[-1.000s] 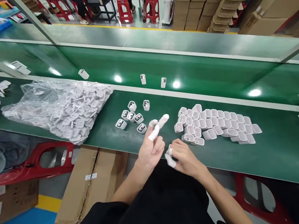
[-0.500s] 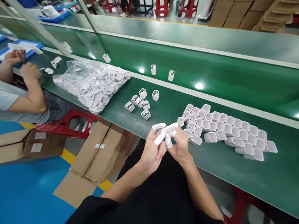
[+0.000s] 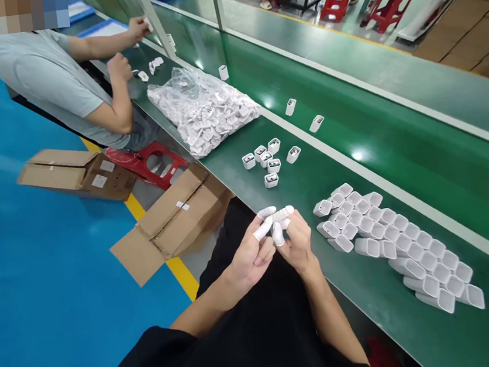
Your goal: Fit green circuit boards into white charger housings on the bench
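My left hand (image 3: 255, 253) and my right hand (image 3: 294, 238) meet fingertip to fingertip in front of my body, at the near edge of the green workbench. White finger cots (image 3: 263, 227) cover the thumbs and forefingers. Both hands are closed in a pinch; anything between the fingertips is hidden or blends with the white cots. Right of my hands, many white open-ended plastic housings (image 3: 377, 230) stand packed together on the bench. Beyond my hands is a small group of white housings with parts inside (image 3: 271, 180).
A clear plastic bag of small white parts (image 3: 214, 113) lies on the bench to the left. Past it a co-worker in a grey shirt (image 3: 37, 71) sits. Single housings (image 3: 291, 106) rest on the green belt. Cardboard boxes (image 3: 177, 214) and a red stool (image 3: 149, 162) are at lower left.
My view has swung left, so the bench things appear shifted right and more of the co-worker shows. My hands stay together with the fingers pinched. The co-worker's farther arm now reaches farther out.
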Motion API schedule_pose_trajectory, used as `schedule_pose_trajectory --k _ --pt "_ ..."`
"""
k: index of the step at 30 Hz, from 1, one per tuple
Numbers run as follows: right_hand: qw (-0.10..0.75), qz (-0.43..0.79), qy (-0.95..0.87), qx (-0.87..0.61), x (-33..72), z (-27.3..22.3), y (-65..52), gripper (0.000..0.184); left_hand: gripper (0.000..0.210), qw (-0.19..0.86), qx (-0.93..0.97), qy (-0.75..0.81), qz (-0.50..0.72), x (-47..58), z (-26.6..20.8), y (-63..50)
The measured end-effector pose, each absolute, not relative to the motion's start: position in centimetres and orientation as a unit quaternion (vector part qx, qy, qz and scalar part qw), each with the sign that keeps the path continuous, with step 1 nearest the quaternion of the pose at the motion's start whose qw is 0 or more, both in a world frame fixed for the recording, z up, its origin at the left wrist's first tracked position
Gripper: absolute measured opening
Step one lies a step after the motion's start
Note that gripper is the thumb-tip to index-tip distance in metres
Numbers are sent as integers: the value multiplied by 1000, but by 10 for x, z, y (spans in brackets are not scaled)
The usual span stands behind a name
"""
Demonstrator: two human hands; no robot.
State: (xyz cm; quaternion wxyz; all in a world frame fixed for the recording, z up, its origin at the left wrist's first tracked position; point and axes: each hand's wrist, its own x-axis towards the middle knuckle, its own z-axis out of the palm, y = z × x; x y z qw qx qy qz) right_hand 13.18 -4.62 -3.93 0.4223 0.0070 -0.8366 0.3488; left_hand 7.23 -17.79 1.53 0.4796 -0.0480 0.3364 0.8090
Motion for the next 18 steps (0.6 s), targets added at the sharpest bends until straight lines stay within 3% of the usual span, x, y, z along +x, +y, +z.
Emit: schedule_pose_trajectory --k 4,9,18 --pt "392 358 -847 28 114 -37 -64 34 39 469 -51 324 820 44 20 -208" --pt "392 336 -855 -46 86 -29 -91 11 40 473 -32 341 812 5 14 -231" --pt "391 241 -888 -3 42 -40 -131 24 29 566 -108 277 769 -49 -1 -268"
